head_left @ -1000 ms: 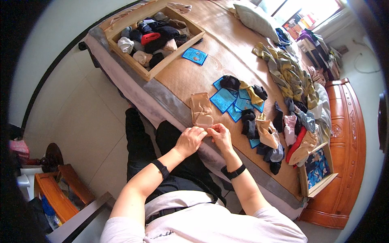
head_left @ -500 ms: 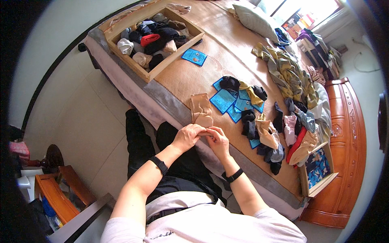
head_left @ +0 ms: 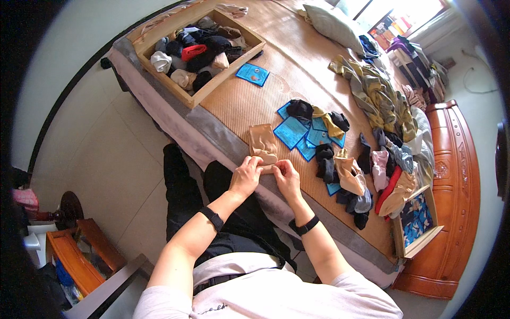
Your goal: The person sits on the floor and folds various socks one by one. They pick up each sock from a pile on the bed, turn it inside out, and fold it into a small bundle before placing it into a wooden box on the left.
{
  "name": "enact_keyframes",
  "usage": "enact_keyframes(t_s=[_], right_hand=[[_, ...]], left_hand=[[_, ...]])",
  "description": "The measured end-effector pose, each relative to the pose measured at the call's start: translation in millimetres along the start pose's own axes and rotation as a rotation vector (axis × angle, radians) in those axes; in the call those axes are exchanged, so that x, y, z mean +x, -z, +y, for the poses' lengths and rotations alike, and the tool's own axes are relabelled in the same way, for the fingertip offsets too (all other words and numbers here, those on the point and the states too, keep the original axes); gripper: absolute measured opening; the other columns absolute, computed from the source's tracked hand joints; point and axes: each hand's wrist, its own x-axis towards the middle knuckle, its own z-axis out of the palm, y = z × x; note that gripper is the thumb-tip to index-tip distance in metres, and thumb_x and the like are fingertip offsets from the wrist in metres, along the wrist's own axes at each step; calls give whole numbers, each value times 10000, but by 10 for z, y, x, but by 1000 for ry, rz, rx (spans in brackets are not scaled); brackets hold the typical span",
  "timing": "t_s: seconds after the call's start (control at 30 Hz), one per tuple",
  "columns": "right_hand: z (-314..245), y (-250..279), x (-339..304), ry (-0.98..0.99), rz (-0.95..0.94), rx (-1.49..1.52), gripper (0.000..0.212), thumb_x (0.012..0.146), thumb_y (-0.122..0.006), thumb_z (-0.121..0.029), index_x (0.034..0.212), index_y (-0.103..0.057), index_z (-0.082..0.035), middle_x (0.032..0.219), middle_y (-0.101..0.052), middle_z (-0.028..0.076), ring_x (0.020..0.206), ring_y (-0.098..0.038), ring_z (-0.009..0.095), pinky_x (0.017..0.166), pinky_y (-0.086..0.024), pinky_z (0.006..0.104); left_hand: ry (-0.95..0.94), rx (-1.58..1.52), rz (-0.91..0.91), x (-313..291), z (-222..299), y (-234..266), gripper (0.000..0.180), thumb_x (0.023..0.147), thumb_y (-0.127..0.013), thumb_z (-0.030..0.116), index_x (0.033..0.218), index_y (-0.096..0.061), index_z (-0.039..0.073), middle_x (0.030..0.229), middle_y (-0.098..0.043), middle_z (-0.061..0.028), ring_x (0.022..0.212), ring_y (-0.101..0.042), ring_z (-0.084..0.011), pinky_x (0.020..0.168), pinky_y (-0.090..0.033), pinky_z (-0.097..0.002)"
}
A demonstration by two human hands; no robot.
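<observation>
Beige stocking (head_left: pixel 264 144) at bed (head_left: pixel 249 101) near edge, left hand (head_left: pixel 246 176) and right hand (head_left: pixel 287 176) both pinching its near end, blue cards (head_left: pixel 303 133) beside, wooden sock tray (head_left: pixel 199 50) at far corner.

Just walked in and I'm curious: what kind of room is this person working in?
Most likely a bedroom at home. A large bed with a woven mat, a pillow and a wooden headboard fills the view, strewn with socks.

White short-sleeved shirt, black trousers, black belt; a black band on each wrist
</observation>
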Motion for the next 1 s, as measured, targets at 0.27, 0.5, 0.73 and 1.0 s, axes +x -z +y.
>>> enact_keyframes(t_s=[0.27,0.5,0.73,1.0], right_hand=[[-46,-10,46,3,34,-104,150,855,-638,-141,935,-591,-23,746,-633,93,677,-616,165,655,-506,310],[-136,2,145,-219,-17,18,141,841,-662,-126,927,-602,-32,759,-632,62,646,-589,126,611,-488,262],[-64,52,-81,253,-52,52,259,777,-706,31,1013,-653,-64,1157,-573,85,714,-554,76,621,-480,220],[133,-22,28,107,-67,144,222,843,-686,-44,1062,-648,-42,933,-646,41,696,-556,70,611,-479,219]], left_hand=[[53,188,-50,36,195,136,247,839,-658,220,1024,-565,85,998,-596,-93,944,-607,-288,818,-487,-407],[-390,237,-41,26,141,77,273,726,-726,100,961,-586,99,1021,-582,-40,1013,-559,-248,876,-473,-374],[-373,22,-71,220,-27,126,112,803,-633,61,908,-596,73,902,-646,-88,877,-614,-296,815,-506,-384],[-160,-114,-62,214,21,149,170,869,-629,148,987,-534,70,948,-607,-136,880,-629,-344,731,-512,-422]])
